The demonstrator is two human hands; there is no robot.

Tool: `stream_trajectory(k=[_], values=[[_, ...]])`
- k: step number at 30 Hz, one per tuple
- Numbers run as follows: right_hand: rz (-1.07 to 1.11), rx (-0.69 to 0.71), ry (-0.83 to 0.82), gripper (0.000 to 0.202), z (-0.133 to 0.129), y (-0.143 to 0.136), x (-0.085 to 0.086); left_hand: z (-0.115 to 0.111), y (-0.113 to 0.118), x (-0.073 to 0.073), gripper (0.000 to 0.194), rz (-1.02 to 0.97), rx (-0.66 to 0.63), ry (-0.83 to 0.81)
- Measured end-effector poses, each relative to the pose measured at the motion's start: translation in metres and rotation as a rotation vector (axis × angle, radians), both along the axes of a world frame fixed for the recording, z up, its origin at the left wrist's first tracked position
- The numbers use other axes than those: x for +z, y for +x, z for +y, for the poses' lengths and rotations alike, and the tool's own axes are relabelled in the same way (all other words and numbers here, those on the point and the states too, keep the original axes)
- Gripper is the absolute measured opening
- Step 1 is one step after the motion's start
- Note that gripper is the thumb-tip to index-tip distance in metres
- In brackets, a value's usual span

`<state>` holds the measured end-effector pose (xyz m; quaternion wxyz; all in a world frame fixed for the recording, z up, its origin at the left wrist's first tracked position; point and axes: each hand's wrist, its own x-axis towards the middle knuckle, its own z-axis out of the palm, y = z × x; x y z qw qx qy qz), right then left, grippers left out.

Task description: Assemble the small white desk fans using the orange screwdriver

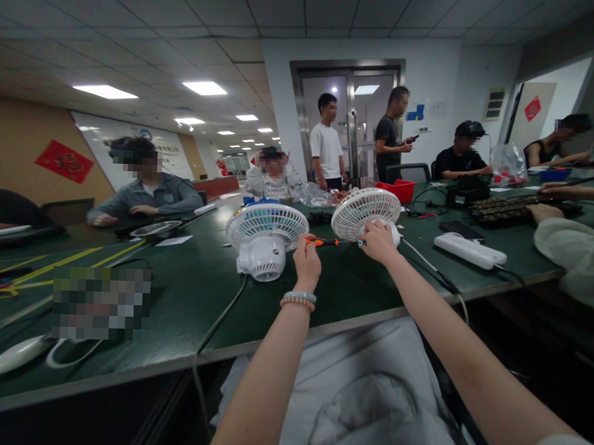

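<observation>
My left hand [307, 260], with bracelets at its wrist, is closed round an orange and black screwdriver [328, 242] that points to the right. Just right of it, my right hand [380, 241] grips the rear of a white fan [362, 210]. A small bluish bit shows by my right fingertips, too small to name. Another white fan [267, 229] stands left of my left hand, its motor housing facing me and its cord running down over the table edge.
The green table [187, 303] carries a white power strip [470, 250], a red bin [396, 189], a black phone [461, 231] and a pale computer mouse [18, 354]. A co-worker's hand [545, 213] rests by dark rods at right. Several people sit or stand around.
</observation>
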<state>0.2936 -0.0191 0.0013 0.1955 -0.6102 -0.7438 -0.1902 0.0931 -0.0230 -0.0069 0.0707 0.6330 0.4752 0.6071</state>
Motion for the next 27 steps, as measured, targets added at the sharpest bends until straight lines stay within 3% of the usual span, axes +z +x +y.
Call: stream_trajectory(k=[27], values=[[-0.009, -0.009, 0.011, 0.025, -0.0007, 0.0001, -0.0007, 0.0003, -0.0004, 0.0015, 0.032, 0.113, 0.092, 0.024]])
